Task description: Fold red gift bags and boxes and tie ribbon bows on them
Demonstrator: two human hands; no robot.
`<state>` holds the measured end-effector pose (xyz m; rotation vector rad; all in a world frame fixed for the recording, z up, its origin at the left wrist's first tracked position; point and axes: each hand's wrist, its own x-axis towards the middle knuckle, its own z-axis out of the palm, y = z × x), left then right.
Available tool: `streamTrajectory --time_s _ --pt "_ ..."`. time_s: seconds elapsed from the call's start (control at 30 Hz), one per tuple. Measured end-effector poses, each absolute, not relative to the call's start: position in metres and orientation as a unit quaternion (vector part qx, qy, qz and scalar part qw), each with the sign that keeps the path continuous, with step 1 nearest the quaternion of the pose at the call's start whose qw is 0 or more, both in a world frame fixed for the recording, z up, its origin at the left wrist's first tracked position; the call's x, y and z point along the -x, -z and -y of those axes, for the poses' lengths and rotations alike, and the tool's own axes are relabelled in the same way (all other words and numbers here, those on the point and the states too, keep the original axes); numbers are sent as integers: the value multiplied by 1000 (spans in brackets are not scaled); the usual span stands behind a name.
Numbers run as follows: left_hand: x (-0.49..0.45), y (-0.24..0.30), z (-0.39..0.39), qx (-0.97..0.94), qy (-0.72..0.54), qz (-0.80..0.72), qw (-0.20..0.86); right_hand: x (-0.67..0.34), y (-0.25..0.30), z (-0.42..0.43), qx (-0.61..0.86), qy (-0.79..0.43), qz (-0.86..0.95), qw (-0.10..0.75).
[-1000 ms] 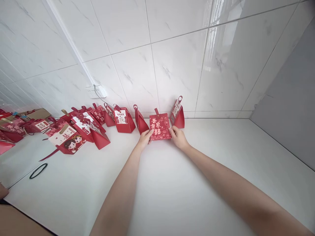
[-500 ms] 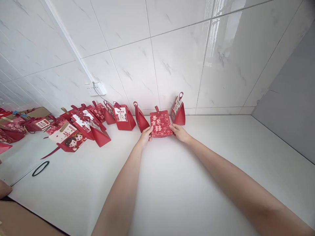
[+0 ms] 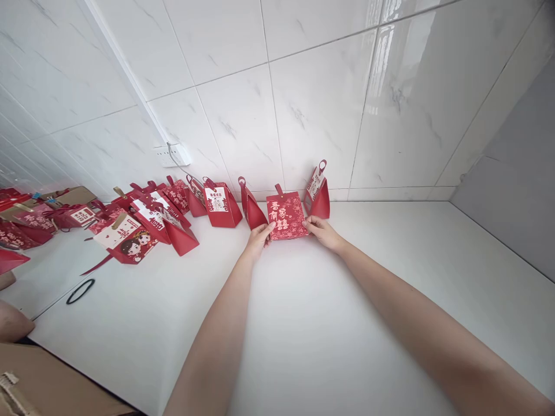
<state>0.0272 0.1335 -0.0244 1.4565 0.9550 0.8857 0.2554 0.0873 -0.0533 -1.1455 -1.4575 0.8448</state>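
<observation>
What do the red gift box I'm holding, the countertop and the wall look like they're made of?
The red gift box, held by the left hand and right hand: likely matte printed cardstock, with crisp folded edges. The countertop: smooth white, faint sheen, perhaps stone or laminate. The wall tiles: glossy marble-look ceramic, judging by grout lines and bright reflections.

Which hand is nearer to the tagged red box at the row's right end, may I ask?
Right. The right hand is in front of the tagged box; the left hand is beyond the red packet.
</observation>
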Motion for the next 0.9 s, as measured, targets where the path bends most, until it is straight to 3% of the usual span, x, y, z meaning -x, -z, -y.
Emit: streamTrajectory --time_s 0.27,0.5,0.67,0.9 --pt "-38 24 -122 -733 -298 -379 480 -269 62 -89 597 -186 610 487" --pt "-32 25 -128 -738 -399 -448 310 -255 45 -68 663 -82 632 393" --pt "-38 25 -120 -825 -311 -407 239 -241 36 -58 612 -58 731 297" --pt "-51 27 -107 -871 -229 -411 143 -242 41 -64 632 -20 739 232"
